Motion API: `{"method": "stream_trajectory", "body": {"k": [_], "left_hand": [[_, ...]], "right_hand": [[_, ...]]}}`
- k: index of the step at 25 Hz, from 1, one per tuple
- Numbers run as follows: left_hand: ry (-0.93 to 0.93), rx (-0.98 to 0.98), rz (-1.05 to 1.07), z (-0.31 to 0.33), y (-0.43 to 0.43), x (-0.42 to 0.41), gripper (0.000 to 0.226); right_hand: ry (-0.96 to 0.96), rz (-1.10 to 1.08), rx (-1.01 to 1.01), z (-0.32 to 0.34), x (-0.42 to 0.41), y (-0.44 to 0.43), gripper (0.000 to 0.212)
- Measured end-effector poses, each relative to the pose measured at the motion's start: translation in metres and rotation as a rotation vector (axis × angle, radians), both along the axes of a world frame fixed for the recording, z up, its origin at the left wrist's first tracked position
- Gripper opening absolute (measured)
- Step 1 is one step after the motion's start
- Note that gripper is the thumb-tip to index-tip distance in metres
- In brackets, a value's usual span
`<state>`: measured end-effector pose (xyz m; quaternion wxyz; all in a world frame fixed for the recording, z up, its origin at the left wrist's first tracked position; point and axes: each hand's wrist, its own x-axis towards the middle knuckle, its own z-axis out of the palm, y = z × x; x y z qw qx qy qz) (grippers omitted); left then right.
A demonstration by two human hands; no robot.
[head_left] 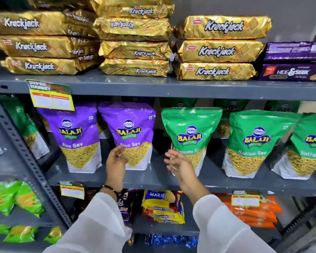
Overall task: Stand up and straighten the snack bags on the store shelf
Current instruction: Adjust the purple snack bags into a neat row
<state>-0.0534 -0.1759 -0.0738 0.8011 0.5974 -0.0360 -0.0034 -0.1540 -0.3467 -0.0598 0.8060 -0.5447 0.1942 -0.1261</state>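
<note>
Two purple Aloo Sev bags stand upright on the grey middle shelf [153, 178], one at the left [77, 137] and one beside it [131, 132]. To their right stand three green Ratlami Sev bags: the nearest [190, 132], the middle one [257, 143] and one cut off by the frame edge [310, 148]. My left hand [116, 159] hovers with relaxed fingers in front of the second purple bag's lower part. My right hand [179, 164] is held out, fingers loose, in front of the nearest green bag's bottom. Neither hand holds anything.
Gold Krackjack packs [223, 50] are stacked on the shelf above, with purple Hide & Seek boxes [292, 72] at the right. More green bags stand behind the front row. Below lie Marie biscuit packs [162, 207] and orange packs [254, 214]. A perforated steel upright [26, 152] borders the left.
</note>
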Motion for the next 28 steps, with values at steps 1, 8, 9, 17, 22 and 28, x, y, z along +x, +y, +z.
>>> {"method": "stream_trajectory", "body": {"k": [1, 8, 9, 17, 22, 28], "left_hand": [[0.019, -0.018, 0.006, 0.001, 0.011, 0.006, 0.047], [0.089, 0.088, -0.234, 0.001, 0.05, 0.069, 0.089], [0.084, 0.103, -0.273, 0.0, 0.05, 0.077, 0.092], [0.093, 0.112, -0.52, -0.01, 0.053, 0.101, 0.097], [0.087, 0.204, -0.588, -0.007, 0.057, 0.087, 0.09], [0.068, 0.25, -0.581, -0.009, 0.06, 0.077, 0.091]], "right_hand": [[0.008, 0.036, -0.001, -0.004, 0.006, 0.006, 0.04], [0.037, -0.055, -0.077, -0.014, 0.071, 0.041, 0.072], [0.035, -0.067, -0.096, -0.016, 0.08, 0.044, 0.076], [0.081, 0.006, -0.437, -0.038, 0.106, 0.054, 0.063], [0.039, 0.101, -0.411, -0.035, 0.096, 0.059, 0.074], [0.081, 0.123, -0.414, -0.037, 0.079, 0.064, 0.087]]}}
